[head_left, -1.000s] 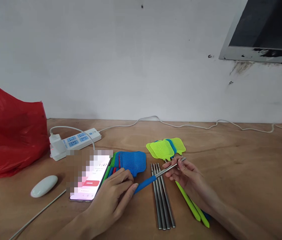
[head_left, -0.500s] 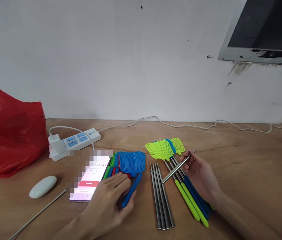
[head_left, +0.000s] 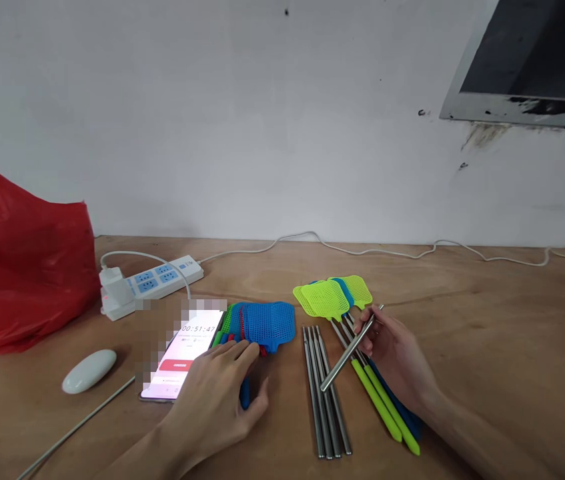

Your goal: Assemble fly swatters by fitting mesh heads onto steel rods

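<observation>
The wooden surface (head_left: 487, 320) spread under both grips. Several lime and blue swatters (head_left: 362, 376) lay on it, their mesh heads beyond and left of the right grip (head_left: 397, 360), their thin metal shafts beside its fingers, and their lime and dark-blue handles running nearer the wearer, partly hidden by it. Just beyond the left grip (head_left: 222, 383), flat mesh heads (head_left: 267, 323) overlapped, the top one bright blue, with red and green showing beneath. Four slim silver rods (head_left: 313, 393) lay side by side between the grips. Another shiny metal rod (head_left: 343, 360) was pinched in the right grip, between thumb and curled fingers, slanting down leftward across the swatter shafts. The left grip was palm down, fingers bent forward and thumb apart; a blue handle (head_left: 245, 393) showed beneath, but whether it was grasped could not be told.
</observation>
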The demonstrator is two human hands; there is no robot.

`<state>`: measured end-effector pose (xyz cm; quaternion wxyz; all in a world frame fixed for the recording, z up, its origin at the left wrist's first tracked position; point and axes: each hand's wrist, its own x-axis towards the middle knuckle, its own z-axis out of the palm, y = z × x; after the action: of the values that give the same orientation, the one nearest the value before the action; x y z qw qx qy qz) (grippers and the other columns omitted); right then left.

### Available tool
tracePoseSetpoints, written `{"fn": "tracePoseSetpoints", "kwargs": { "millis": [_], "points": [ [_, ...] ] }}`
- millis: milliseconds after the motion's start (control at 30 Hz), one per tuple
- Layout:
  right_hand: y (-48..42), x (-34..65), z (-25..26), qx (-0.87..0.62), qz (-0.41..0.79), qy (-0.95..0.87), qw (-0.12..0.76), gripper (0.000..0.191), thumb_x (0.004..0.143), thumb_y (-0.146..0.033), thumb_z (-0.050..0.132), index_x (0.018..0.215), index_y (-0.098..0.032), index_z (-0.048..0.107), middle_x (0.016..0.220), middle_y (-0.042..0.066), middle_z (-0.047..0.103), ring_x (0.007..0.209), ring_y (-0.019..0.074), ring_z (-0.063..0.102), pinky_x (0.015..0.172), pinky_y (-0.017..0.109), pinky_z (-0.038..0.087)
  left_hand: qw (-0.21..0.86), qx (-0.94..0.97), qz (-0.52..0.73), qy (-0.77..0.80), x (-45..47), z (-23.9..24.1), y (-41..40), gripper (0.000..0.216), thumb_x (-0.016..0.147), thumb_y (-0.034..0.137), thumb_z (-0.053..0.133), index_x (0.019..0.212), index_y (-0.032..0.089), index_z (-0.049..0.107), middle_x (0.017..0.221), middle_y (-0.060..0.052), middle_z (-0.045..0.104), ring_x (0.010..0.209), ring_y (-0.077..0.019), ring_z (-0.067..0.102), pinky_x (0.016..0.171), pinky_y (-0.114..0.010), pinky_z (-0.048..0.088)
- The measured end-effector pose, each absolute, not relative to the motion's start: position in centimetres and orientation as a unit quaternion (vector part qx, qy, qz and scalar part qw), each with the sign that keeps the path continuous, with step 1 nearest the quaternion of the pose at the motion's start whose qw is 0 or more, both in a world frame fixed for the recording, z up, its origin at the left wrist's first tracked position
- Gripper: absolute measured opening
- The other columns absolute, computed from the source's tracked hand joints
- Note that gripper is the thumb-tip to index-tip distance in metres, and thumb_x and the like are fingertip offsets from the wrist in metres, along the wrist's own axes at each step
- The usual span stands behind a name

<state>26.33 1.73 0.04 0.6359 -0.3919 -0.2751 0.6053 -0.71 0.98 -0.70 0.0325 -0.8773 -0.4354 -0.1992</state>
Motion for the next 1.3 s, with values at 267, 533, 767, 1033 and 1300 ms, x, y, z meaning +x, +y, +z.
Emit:
{"fn": "tracePoseSetpoints", "kwargs": {
  "millis": [267, 533, 767, 1033, 1300],
  "points": [
    [1.6, 26.1, 0.1, -0.404, 0.617, -0.279, 0.615, 0.034, 0.066, -0.049, 0.084, 0.067, -0.020, 0.065, 0.063, -0.001, 0.065, 0.049, 0.0091, 0.042, 0.049, 0.021, 0.039, 0.041, -0.872, -0.163, -0.460, -0.7, -0.6, 0.7, 0.012, 0.085, 0.031, 0.052, 0.077, 0.023, 0.047, 0.074, -0.004, 0.059, 0.068, -0.0262, 0.060, 0.059, -0.035, 0.041],
    [1.5, 26.0, 0.0, -0.416, 0.618, -0.286, 0.603, 0.037, 0.064, -0.051, 0.084, 0.067, -0.019, 0.065, 0.063, 0.000, 0.065, 0.049, 0.0092, 0.043, 0.048, 0.020, 0.037, 0.066, -0.869, -0.150, -0.466, -0.9, -1.0, 1.1, 0.007, 0.085, 0.023, 0.050, 0.078, 0.022, 0.050, 0.078, -0.004, 0.057, 0.069, -0.0254, 0.058, 0.060, -0.035, 0.041],
    [1.5, 25.9, -0.1, -0.422, 0.595, -0.320, 0.605, 0.035, 0.071, -0.050, 0.082, 0.075, -0.019, 0.067, 0.066, 0.001, 0.067, 0.048, 0.0091, 0.047, 0.047, 0.020, 0.038, 0.087, -0.866, -0.150, -0.469, -1.0, -1.8, 1.8, 0.015, 0.091, 0.017, 0.045, 0.078, 0.022, 0.050, 0.076, -0.003, 0.057, 0.067, -0.0234, 0.058, 0.060, -0.034, 0.042],
    [1.3, 25.8, 0.1, -0.431, 0.589, -0.313, 0.608, 0.038, 0.067, -0.052, 0.085, 0.072, -0.018, 0.068, 0.071, 0.003, 0.072, 0.051, 0.0099, 0.051, 0.049, 0.020, 0.044, 0.024, -0.879, -0.226, -0.420, -0.7, -1.2, 1.2, 0.020, 0.098, 0.022, 0.041, 0.080, 0.022, 0.050, 0.078, -0.003, 0.058, 0.071, -0.0228, 0.057, 0.064, -0.034, 0.042],
    [1.2, 25.5, 0.2, -0.417, 0.595, -0.344, 0.595, 0.034, 0.065, -0.049, 0.087, 0.071, -0.017, 0.077, 0.067, 0.002, 0.069, 0.059, 0.0118, 0.060, 0.057, 0.021, 0.051, -0.115, -0.891, -0.228, -0.376, -0.3, -0.5, 0.0, 0.011, 0.099, 0.024, 0.045, 0.092, 0.022, 0.053, 0.091, -0.004, 0.063, 0.083, -0.0231, 0.059, 0.075, -0.036, 0.043]
  ]
}}
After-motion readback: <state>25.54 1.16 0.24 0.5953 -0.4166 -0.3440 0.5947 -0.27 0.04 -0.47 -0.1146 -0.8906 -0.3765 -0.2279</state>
